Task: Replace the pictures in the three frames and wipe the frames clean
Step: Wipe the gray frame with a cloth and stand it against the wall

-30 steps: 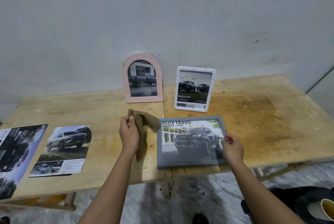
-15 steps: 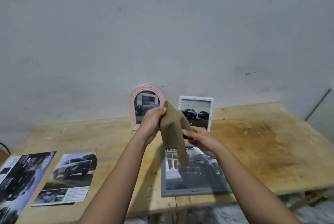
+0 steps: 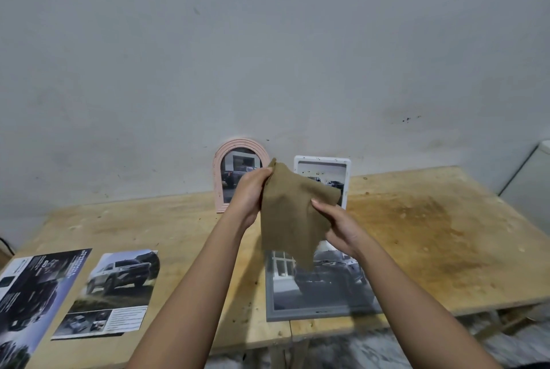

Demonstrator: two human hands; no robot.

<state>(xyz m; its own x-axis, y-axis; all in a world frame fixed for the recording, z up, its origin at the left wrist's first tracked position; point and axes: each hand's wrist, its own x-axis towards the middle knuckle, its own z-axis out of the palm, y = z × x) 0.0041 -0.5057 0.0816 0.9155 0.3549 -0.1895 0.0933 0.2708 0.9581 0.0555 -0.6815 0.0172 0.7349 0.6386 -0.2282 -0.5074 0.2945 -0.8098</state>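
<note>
Wall [image 3: 268,41]: stood plain grey-white, scuffed, flecked with dark specks toward the right.
Counter [image 3: 431,234]: sat against the wall, pale plywood, stained brown across the right half.
Floor [image 3: 372,350]: showed marbled grey below the front edge.

The cloth [image 3: 290,213] conceals the top edge of the grey frame [image 3: 315,313] and the lower left of the white frame [image 3: 323,160]. The left hand [image 3: 248,193] covers the lower right of the pink frame [image 3: 218,178]. The dark print [image 3: 32,294] is cut off at the left picture edge; its text is illegible.
</note>
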